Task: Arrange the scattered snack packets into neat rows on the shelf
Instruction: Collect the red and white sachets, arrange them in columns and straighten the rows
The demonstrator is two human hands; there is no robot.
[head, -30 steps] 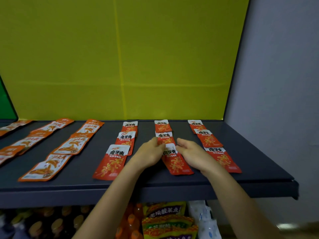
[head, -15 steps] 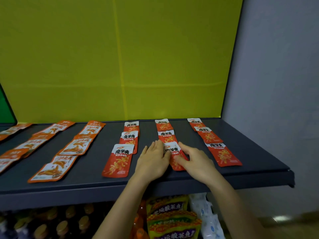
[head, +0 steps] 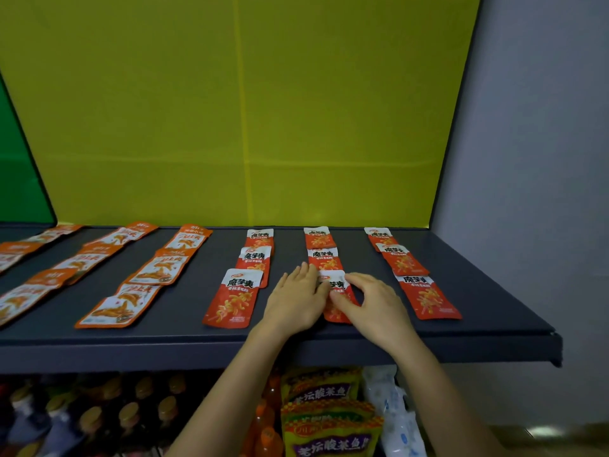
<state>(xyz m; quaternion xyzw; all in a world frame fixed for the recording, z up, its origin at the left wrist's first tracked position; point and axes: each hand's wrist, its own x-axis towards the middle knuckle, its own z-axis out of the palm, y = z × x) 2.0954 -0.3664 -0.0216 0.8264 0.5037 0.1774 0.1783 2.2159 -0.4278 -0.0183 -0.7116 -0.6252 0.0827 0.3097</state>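
Both hands have flattened since a second ago: my left hand (head: 296, 301) and right hand (head: 374, 306), side by side, press the front packet (head: 333, 286) square into the shelf's (head: 494, 311) middle row.

**Front packet of the middle row straightened**

The left hand (head: 296, 301), which a second ago pinched the top of the front middle packet (head: 333, 284), now lies flat against its left side. The right hand (head: 372, 301) has slid from the top corner onto the packet's right side, fingers arched, thumb across its face. The packet lies less askew near the front edge of the shelf (head: 184, 331).
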